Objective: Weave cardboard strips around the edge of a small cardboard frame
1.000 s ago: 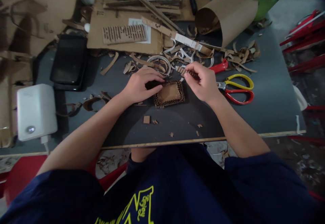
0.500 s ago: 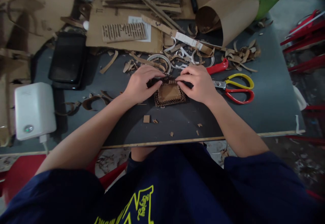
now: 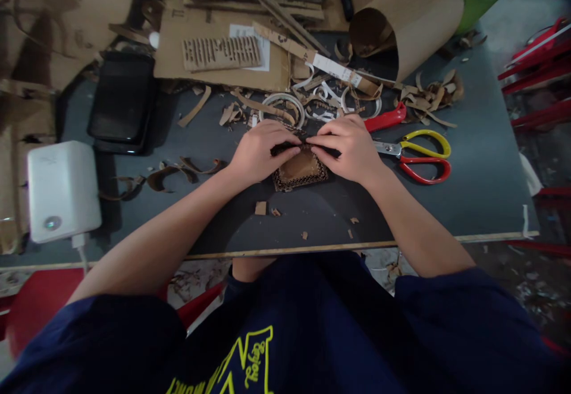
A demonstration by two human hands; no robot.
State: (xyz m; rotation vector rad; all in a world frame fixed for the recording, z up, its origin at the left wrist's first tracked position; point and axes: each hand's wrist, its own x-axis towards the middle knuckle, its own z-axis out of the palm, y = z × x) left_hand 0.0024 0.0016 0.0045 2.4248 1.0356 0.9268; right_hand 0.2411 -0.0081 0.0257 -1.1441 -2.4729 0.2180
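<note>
A small square cardboard tray with corrugated edging lies on the dark table. My left hand and my right hand meet over its far edge. The fingertips of both press a corrugated cardboard strip down onto that edge. The strip is mostly hidden under my fingers. Both hands are closed in a pinch on it.
Scissors with yellow and red handles lie just right of my right hand. Cardboard sheets, a rolled cardboard tube and curled scraps crowd the far side. A black tablet and a white box sit at the left.
One second ago my right hand held the corrugated strip up above the tray. It has come down, and both hands now press the strip onto the tray's far edge.
</note>
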